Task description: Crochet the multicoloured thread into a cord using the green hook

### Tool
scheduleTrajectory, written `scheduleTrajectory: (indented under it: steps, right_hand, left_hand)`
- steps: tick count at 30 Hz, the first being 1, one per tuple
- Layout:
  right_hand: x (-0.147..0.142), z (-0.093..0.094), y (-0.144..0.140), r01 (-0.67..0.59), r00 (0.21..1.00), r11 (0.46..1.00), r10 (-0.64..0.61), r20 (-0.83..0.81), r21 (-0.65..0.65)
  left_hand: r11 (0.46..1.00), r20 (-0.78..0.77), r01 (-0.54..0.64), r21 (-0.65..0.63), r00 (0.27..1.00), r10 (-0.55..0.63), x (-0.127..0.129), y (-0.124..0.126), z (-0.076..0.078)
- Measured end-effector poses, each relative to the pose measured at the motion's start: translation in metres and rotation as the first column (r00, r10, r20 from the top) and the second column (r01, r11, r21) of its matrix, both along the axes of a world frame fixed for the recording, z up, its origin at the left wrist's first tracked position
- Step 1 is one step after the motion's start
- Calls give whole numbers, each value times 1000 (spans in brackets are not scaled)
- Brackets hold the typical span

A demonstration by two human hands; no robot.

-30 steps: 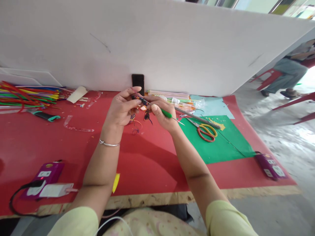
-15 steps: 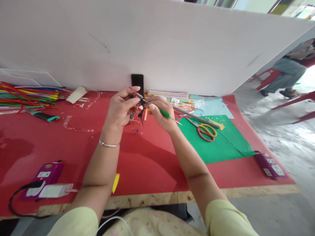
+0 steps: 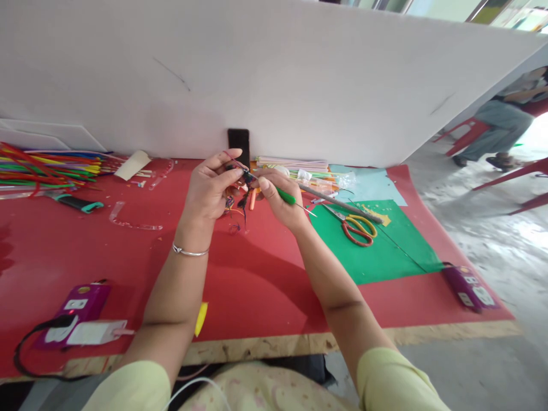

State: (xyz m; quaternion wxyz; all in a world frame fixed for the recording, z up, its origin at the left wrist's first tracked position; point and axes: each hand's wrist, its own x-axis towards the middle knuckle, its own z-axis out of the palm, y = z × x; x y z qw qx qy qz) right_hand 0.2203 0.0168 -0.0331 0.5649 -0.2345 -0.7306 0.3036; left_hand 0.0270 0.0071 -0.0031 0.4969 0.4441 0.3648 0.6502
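In front of the white board, my left hand [image 3: 209, 185] pinches a small dark piece of thread work [image 3: 247, 176], which my fingers partly cover. Thin dark, purple and orange threads [image 3: 238, 212] dangle below it. Close on the right, my right hand [image 3: 278, 197] is closed around a thin metal tool with a green grip [image 3: 286, 196], which looks like a crochet hook. Its front end meets the dark piece, while the rear metal end sticks out past my palm. A grey rod [image 3: 342, 203] extends to the right behind this hand; whether I hold it is unclear.
A phone [image 3: 238, 145] leans on the white board [image 3: 274, 74]. Red-and-yellow scissors [image 3: 359, 228] lie on green sheet [image 3: 385, 262]. Colourful stems [image 3: 47, 168] and a cutter [image 3: 79, 202] are left. Purple power strips [image 3: 85, 302] sit near both front corners. A person [image 3: 496, 123] sits far right.
Both hands stay almost in place with small finger motions. The dark threads below the piece hang slightly differently, a little lower and further left.
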Motion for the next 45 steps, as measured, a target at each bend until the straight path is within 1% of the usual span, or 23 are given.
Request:
scheduleTrajectory:
  steps: [3,7,10,15,22,28,30,33,35,38,39,41,45]
  right_hand:
    - [-1,-1,-1,-14,999,999,12,-31,-48]
    - [-2,-2,-2,-11,999,997,8,-40,-72]
    - [-2,-2,-2,-6,999,998,3,-46,-63]
    - [-2,-2,-2,-35,998,999,33,-57,-26]
    - [-2,-3,0,-44,997,999,42,-65,-25]
    - [-3,2,-1,9,1000,1000,-10,-18,-25]
    - [-3,4,-2,-3,1000,998,1,-28,-64]
    - [-4,4,-3,-64,997,978,52,-61,-199]
    - [-5,2,-2,-122,991,942,99,-88,-313]
    - [-9,-2,2,-230,971,860,169,-170,-456]
    - [-11,-4,3,-260,962,839,181,-205,-478]
    - [-14,-6,6,-294,947,821,179,-267,-489]
    - [-17,-8,8,-285,939,828,138,-316,-483]
  left_hand:
    - [1000,-5,-8,-8,1000,8,-1,1,0]
    - [1000,23,-15,-12,1000,15,-1,1,0]
    - [1000,56,3,-23,998,-2,1,1,1]
    - [1000,118,22,-16,993,-20,2,0,1]
    - [1000,99,21,-13,995,-20,2,0,1]
    - [1000,50,8,-8,999,-7,1,-1,0]
    - [1000,49,3,-5,999,-3,1,-1,0]
    - [1000,47,9,6,999,-10,1,1,-1]
    - [1000,48,21,22,999,-22,1,2,-1]
    - [999,34,19,28,999,-20,1,2,-1]
    - [1000,21,14,24,1000,-15,0,1,0]
    - [1000,-5,6,15,1000,-6,0,0,0]
    - [1000,-41,-6,14,999,6,-1,-2,1]
